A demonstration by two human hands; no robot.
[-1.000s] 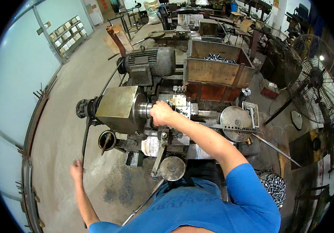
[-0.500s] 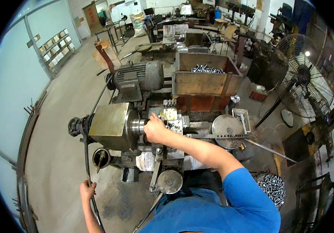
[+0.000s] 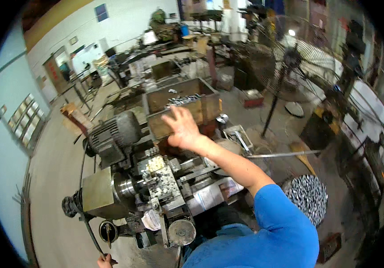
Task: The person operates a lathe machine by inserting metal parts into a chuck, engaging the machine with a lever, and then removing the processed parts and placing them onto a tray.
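My right hand (image 3: 184,128) is stretched out in front of the wooden box (image 3: 205,114), its fingers spread and holding nothing. Small shiny metal parts (image 3: 185,99) lie heaped inside that box. Just above the heap, one shiny piece (image 3: 173,91) shows apart; I cannot tell if it is in the air. At the lower left, my left hand (image 3: 105,261) is wrapped round a long dark lever rod (image 3: 93,234), partly cut off by the picture's rim. The rod runs up to a small lathe's headstock (image 3: 98,194). Beside the spindle (image 3: 127,186), the slide (image 3: 165,183) is strewn with metal chips.
An electric motor (image 3: 114,134) stands behind the headstock. A round container full of metal pieces (image 3: 307,198) sits to my right. Farther right stands a large fan (image 3: 292,58). A pot with a brush (image 3: 108,231) is below the headstock. Machines line the back.
My right hand has left the spindle, swung forward to the box and spread its fingers. My left hand stays on the lever rod. The view has turned to the right.
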